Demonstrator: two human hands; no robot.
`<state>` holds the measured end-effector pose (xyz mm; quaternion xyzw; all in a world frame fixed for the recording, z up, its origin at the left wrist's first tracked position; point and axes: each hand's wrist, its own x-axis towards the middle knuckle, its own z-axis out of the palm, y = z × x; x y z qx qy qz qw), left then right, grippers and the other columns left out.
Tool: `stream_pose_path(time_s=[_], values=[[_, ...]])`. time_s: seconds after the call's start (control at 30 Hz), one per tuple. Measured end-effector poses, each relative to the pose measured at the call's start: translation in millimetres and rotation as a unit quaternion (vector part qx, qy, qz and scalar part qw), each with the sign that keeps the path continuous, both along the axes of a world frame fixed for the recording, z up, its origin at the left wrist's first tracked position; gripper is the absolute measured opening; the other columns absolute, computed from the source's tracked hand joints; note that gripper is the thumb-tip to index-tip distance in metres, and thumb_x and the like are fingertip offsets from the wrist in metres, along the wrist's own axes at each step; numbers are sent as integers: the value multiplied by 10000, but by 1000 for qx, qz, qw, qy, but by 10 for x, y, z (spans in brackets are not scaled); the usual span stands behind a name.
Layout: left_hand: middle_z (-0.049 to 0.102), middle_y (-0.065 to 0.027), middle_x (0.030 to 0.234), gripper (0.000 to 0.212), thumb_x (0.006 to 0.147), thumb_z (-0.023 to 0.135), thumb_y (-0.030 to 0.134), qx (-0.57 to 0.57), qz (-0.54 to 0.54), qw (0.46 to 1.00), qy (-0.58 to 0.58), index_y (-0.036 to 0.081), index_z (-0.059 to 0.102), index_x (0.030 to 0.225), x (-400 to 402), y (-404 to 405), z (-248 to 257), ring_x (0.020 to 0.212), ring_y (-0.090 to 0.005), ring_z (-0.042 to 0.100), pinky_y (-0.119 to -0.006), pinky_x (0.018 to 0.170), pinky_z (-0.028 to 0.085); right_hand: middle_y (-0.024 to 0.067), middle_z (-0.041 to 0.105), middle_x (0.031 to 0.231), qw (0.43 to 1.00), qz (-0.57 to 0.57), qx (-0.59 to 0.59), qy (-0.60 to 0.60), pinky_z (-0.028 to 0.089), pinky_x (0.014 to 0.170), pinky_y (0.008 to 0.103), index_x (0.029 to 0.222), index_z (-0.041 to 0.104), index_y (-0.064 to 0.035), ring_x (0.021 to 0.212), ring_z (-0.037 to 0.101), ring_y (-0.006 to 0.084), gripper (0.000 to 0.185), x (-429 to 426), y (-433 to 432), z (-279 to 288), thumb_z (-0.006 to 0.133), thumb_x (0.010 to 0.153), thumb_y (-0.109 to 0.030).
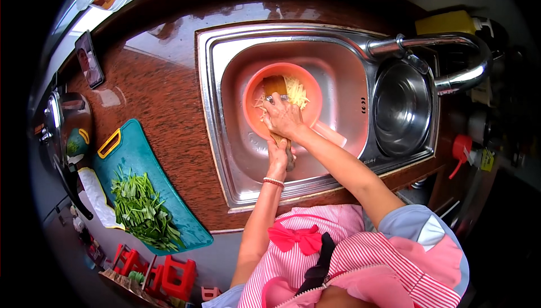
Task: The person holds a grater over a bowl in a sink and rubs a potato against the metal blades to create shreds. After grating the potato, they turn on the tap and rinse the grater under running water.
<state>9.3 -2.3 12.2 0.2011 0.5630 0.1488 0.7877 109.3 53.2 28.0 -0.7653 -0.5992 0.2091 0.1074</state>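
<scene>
A pink plastic scoop [253,81] with a pale handle [330,134] sits in the large steel sink basin [344,80]. Pale yellow shreds [296,92] of some vegetable lie inside it. Slanting across the scoop's rim is a long wooden tool [275,85] with a metal part near its far end, apparently a hand grater. My left hand [277,155], below a beaded bracelet, is closed around its near end. On top of its middle rests my right hand [284,116], fingers bent towards the metal part. Whether something lies under those fingers is hidden.
A chrome faucet [460,40] arches over the smaller round basin [403,109] at right. To the left, a teal cutting board [141,147] bears cut green leaves [143,211]. Beyond stand a lidded pot [76,111] and a phone [89,59]. Red stools [177,276] are below the counter.
</scene>
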Motion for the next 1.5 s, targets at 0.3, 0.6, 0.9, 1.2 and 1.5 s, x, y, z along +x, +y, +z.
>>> stream_pose_path(time_s=[0.3,0.6,0.9,1.2,1.5], values=[[507,-79,659,183,886,437,128,0,-3,1000,17,40,329,1005,41,2,68,449,-144,499,-254,356,431,171,500,918,998,37,16,-54,494,536,420,813,549,-62,616,603,324,219,200,280,-493,567,691,-243],[522,-86,693,148,893,407,97,-8,-22,1000,13,43,358,1022,-23,-55,94,469,-153,517,-269,374,455,170,570,906,994,-86,35,-53,474,618,481,952,570,-76,730,589,366,280,360,395,-590,500,742,-247],[507,-82,622,145,898,405,108,-7,-14,1000,3,48,345,1016,60,-41,38,434,-154,489,-269,359,418,70,627,763,580,-419,-46,697,498,600,328,828,585,-87,725,608,195,269,696,85,-441,561,786,-352],[513,-76,670,143,895,406,111,-7,-2,1000,18,40,386,1018,7,-40,5,476,-153,510,-268,383,445,52,609,814,566,-358,-37,742,467,543,266,860,578,-92,712,579,130,243,607,-255,43,645,773,-309],[526,-63,639,136,887,423,112,14,-9,1000,13,31,425,997,26,-12,14,475,-149,526,-263,380,447,89,528,739,965,-205,117,111,438,705,346,823,570,-55,735,551,249,168,106,-282,-59,595,780,-216]])
